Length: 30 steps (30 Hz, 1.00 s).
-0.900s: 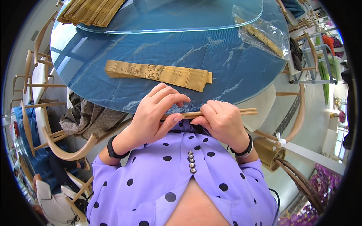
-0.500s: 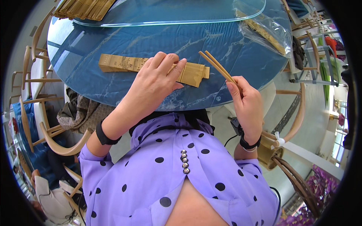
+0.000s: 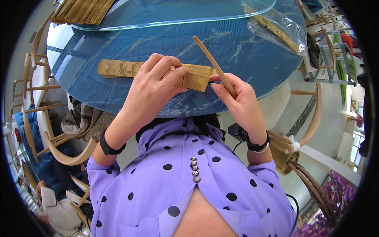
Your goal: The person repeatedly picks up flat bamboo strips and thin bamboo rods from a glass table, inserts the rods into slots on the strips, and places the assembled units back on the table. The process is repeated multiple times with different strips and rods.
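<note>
Chopsticks (image 3: 213, 64), a bare wooden pair, stand tilted up and away over a round blue table (image 3: 118, 43), pinched low down by the right hand (image 3: 241, 103), whose fingers curl closed around them. Just left of it, the left hand (image 3: 152, 91) grips one printed tan paper sleeve (image 3: 199, 77) between thumb and fingertips, closed on it at the near end of a short row of paper sleeves (image 3: 118, 68) lying flat on the table. Both wrists wear dark bands, above a purple blouse with black dots. Farther off, a raised glass turntable (image 3: 169, 17) sits on the table, with a stack of bamboo mats (image 3: 81, 10) at its far left and a clear plastic bag (image 3: 276, 25) holding more sleeves at the far right. Wooden chairs (image 3: 41, 126) ring the table.
</note>
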Tool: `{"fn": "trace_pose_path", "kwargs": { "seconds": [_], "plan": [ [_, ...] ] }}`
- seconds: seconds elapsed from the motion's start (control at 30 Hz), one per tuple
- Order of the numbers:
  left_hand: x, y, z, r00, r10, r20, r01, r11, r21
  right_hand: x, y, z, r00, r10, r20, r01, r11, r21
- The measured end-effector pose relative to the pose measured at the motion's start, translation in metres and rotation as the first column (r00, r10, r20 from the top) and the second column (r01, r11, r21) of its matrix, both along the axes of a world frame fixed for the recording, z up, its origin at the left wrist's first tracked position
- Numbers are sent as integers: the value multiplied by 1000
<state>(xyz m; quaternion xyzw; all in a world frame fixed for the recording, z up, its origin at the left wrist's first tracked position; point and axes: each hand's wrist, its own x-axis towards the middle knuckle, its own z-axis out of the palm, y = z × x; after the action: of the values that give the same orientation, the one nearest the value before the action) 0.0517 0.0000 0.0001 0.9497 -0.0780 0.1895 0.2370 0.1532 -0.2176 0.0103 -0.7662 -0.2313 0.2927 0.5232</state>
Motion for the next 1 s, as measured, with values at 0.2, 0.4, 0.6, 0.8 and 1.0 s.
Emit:
{"fn": "trace_pose_path", "kwargs": {
  "seconds": [0.2, 0.4, 0.6, 0.8, 1.0],
  "plan": [
    [-7, -8, -3, 997, -69, 46, 70, 997, -18, -5, 7, -6, 979, 41, -200, -7, 986, 166],
    [-12, -7, -14, 990, -144, -12, 144, 990, 0, -7, 11, 2, 923, 145, -356, -63, 970, 234],
    [-16, -1, -8, 983, -184, -10, 183, 983, -19, -6, 14, 6, 878, 215, -428, -105, 958, 266],
    [-16, -2, -12, 975, -220, 16, 221, 975, -29, -4, 15, 6, 826, 246, -507, -114, 954, 277],
    [-17, -6, -11, 974, -222, 38, 223, 974, -27, -4, 20, 7, 803, 278, -526, -145, 949, 281]
  ]
}}
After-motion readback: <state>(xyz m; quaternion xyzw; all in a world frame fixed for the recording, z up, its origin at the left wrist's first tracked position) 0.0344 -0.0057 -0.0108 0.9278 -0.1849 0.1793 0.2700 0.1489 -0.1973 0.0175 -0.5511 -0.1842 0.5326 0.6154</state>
